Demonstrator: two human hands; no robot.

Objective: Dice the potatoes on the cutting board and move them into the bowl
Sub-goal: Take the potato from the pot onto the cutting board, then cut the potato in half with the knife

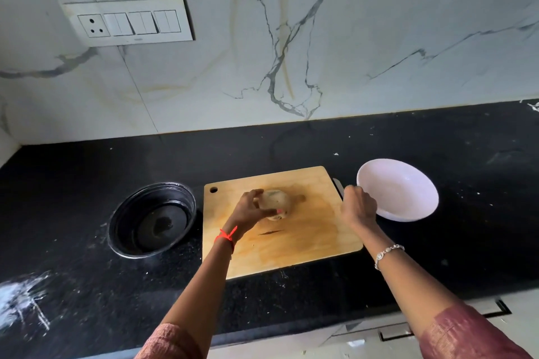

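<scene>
Potato sits near the middle of the board, and the left grip pinches it from the left with thumb and fingers curled round it. Right grip is curled at the board's right edge over the knife, whose blade shows beyond the knuckles; I cannot tell whether it clasps the handle. White bowl lies just right of the board on the black desk, with a black dish to the left
</scene>
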